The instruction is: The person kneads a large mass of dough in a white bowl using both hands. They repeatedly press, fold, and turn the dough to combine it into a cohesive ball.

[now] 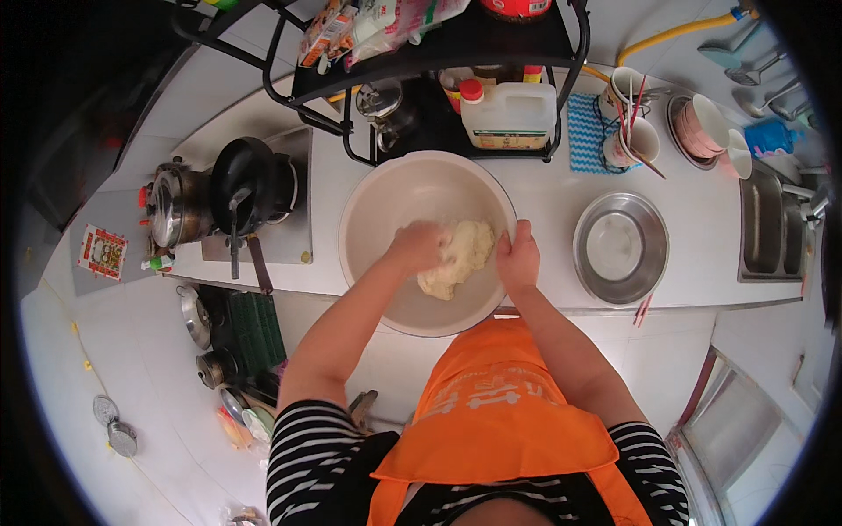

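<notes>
A large, pale, wide basin (388, 191) stands at the counter's front edge and overhangs it slightly. Inside lies a lumpy, rough-surfaced mass of pale yellow dough (464, 256). My left hand (421, 244) reaches into the basin and touches the dough's left side; its fingers are motion-blurred, and their grip is unclear. With my right hand (520, 253) I hold the basin's right rim, the thumb on the inner side.
Right of the basin sits a metal bowl (619, 250), then a sink (763, 230). A black rack (434, 72) holding a plastic jug (510, 118) stands behind. At left are a wok (243, 177) and a lidded pot (172, 207) by the stove.
</notes>
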Demonstrator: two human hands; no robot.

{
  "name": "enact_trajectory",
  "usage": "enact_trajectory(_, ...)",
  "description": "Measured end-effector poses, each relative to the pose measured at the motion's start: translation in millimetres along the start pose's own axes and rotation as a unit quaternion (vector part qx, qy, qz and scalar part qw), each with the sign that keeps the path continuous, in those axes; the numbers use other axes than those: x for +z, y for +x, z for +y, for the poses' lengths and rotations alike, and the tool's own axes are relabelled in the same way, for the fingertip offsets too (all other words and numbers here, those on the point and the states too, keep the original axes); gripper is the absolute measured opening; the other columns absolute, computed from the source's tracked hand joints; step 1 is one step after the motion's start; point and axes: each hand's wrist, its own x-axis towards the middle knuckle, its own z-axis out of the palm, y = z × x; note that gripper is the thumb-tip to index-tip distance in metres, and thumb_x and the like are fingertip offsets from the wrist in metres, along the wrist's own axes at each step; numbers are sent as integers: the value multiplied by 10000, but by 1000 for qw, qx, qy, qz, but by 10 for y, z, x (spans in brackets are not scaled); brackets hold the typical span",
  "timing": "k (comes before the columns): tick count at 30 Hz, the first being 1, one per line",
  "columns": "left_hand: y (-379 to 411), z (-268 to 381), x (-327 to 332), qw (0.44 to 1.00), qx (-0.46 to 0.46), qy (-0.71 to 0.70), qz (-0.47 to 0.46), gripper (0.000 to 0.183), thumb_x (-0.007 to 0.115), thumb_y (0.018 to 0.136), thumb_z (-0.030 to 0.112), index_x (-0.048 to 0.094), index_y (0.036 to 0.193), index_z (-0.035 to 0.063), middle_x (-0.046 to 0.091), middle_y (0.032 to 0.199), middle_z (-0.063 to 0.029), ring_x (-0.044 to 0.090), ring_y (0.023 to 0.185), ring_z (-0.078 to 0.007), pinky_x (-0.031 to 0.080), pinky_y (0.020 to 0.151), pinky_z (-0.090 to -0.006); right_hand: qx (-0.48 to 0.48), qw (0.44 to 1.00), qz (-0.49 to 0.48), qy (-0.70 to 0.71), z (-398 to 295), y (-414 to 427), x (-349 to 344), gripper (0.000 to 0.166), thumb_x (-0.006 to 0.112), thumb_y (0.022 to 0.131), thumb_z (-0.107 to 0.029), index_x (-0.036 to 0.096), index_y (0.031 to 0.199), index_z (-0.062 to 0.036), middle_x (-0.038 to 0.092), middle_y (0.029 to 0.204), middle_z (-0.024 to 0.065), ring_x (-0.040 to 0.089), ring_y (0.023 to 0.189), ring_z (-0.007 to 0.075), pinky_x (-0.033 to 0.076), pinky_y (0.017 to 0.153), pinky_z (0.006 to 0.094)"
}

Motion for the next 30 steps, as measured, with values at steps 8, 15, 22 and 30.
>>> enact_trajectory(8,-412,30,948,988,-130,79,-36,295,679,748,223,644,960,20,631,1018,-185,625,938,-343,518,787,-409,-8,1000,-12,7,17,-19,15,298,538,880,-147,384,1102,-22,594,816,257,584,730,454,467,632,531)
enact_trajectory(15,19,132,1274,973,-231,-1,25,345,666,776,265,642,1011,14,661,997,-170,645,979,-277,530,801,-384,-9,1000,-17,12,73,-49,19,273,531,882,-145,391,1083,-23,593,852,262,587,761,453,471,655,526)
enact_trajectory(22,-519,-192,656,916,-172,-351,-95,283,655,746,75,640,1026,40,647,1047,-161,637,893,-281,524,779,-348,4,1000,-28,11,-6,-8,-13,312,535,872,-147,399,1121,-17,594,888,258,591,797,444,482,681,521)
enact_trajectory(30,-43,373,549,971,-109,-15,211,708,753,678,189,475,1321,82,456,1335,-192,421,1224,-389,369,1029,-448,-65,997,-31,17,101,56,-142,344,493,933,-318,497,1130,-35,613,945,215,602,823,402,491,715,496)
